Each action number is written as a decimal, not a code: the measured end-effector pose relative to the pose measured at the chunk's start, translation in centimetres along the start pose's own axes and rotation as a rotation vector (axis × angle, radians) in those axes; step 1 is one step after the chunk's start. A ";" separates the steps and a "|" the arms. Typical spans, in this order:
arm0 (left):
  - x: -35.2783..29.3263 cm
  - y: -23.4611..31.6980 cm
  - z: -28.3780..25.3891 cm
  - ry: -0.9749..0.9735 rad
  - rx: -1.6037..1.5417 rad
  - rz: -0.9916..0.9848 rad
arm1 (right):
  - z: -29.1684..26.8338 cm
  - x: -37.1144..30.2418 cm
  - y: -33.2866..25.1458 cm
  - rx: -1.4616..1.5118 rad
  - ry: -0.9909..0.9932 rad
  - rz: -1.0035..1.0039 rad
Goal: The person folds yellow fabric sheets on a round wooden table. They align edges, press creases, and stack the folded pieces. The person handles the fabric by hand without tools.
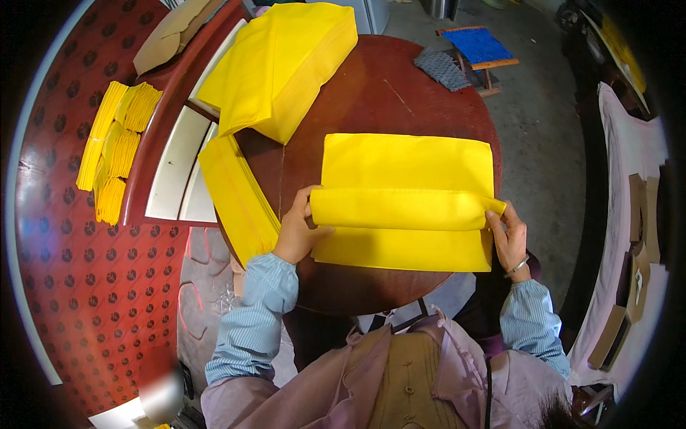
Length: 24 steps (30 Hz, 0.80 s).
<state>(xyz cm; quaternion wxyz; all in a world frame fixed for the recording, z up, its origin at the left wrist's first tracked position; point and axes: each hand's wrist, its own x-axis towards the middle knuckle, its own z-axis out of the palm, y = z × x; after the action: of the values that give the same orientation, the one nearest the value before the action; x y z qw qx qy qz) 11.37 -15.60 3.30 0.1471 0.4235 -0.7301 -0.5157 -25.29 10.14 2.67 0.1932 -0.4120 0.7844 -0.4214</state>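
Note:
A flat yellow fabric piece (407, 161) lies on the round dark-red table (371, 79) in front of me. A raised fold (400, 209) runs across its middle from left to right. My left hand (296, 230) grips the fold's left end, thumb in front and fingers behind. At the right end my right hand (509, 236) pinches the fold's corner between thumb and fingers. Just left of my left hand lies a stack of folded yellow fabric (239, 196). Beyond it rests a big, boxy yellow fabric bundle (286, 68), overhanging the table's far left edge.
Bundles of folded yellow fabric (114, 150) sit on a red patterned surface (100, 286) at left, near a brown cardboard piece (171, 36). A stool with a blue seat (475, 46) stands on the grey floor at far right. Open cardboard boxes (636, 282) lie on pale cloth at right.

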 end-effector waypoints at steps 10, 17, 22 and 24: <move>0.9 -0.9 0.8 0.104 -0.130 -0.019 | 1.0 0.5 0.1 0.045 0.027 0.073; 1.1 -0.3 1.8 0.249 -0.156 -0.057 | 0.4 1.0 -0.2 0.138 0.010 0.216; 1.3 -0.6 2.1 0.297 -0.237 -0.063 | 1.6 0.9 -0.3 -0.004 0.111 0.116; 1.2 -0.9 2.2 0.296 -0.294 -0.069 | 1.8 0.8 -0.4 -0.005 0.124 0.124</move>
<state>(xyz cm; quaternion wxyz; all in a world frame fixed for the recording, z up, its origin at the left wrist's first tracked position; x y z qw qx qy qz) 9.63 -15.26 1.29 0.2952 0.4933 -0.6026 -0.5535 -24.40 8.43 2.03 0.1689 -0.3362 0.8198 -0.4316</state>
